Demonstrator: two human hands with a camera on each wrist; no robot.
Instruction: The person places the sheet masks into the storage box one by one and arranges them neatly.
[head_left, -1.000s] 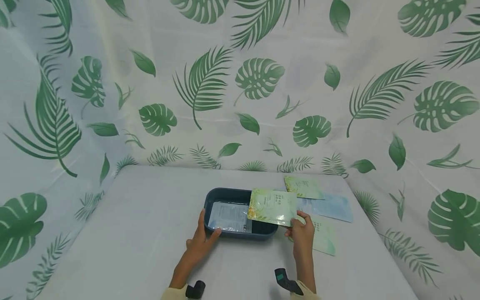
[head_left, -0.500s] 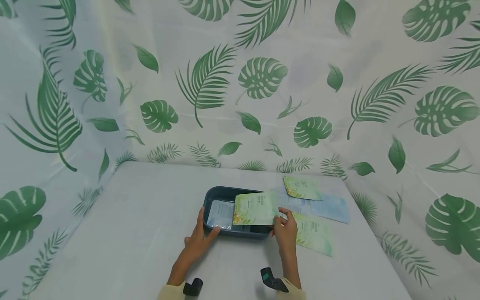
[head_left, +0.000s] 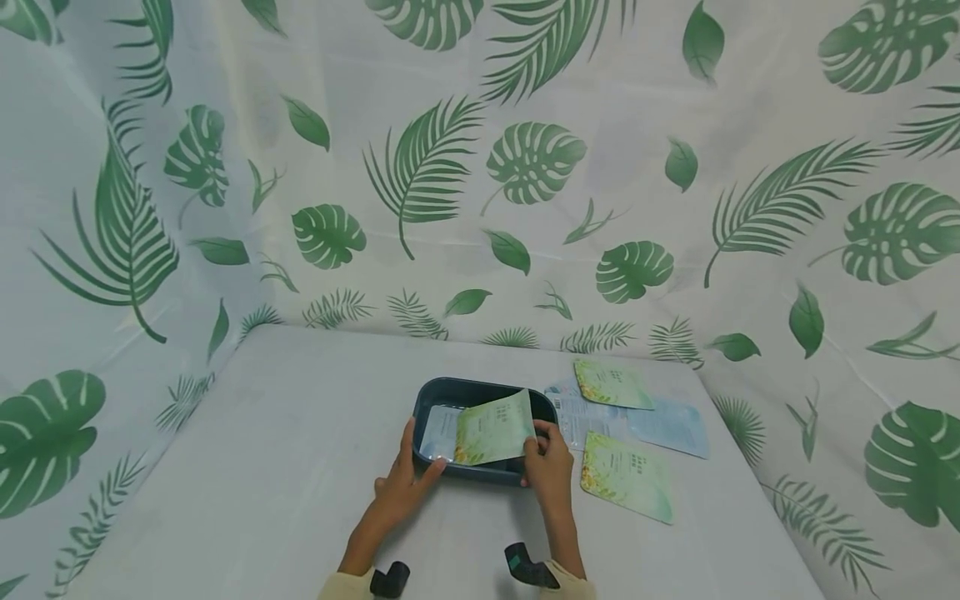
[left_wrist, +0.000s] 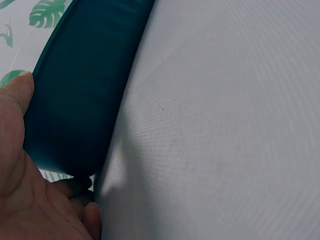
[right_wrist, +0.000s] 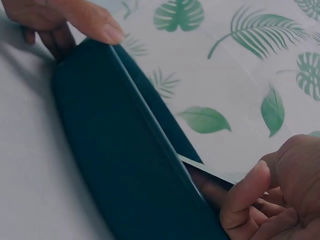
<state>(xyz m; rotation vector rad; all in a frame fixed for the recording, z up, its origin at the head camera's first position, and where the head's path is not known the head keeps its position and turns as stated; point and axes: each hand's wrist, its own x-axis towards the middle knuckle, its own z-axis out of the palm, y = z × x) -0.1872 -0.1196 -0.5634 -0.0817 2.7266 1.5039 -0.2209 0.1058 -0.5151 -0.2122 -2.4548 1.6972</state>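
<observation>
A dark blue rectangular tray (head_left: 487, 475) sits on the white table. My left hand (head_left: 399, 492) holds its left end, the thumb (left_wrist: 22, 90) on the near rim and the fingers around the corner. In my right hand (head_left: 551, 468) a green leaf-printed face-mask packet (head_left: 495, 429) is pinched by its right edge. That packet is tilted, its left part low inside the tray and its right side raised. Beneath it a pale blue packet (head_left: 437, 433) lies in the tray, partly covered. The right wrist view shows the held packet edge-on behind the tray wall (right_wrist: 130, 150).
Right of the tray lie a green packet (head_left: 626, 475) near my right hand, another green packet (head_left: 613, 384) farther back, and pale blue packets (head_left: 671, 427) partly under it. A leaf-printed curtain (head_left: 525, 208) rises behind the table (head_left: 300, 433).
My right hand has moved left with the green packet, from over the tray's right end to lower in it, covering more of the blue packet. The left hand keeps its hold on the tray.
</observation>
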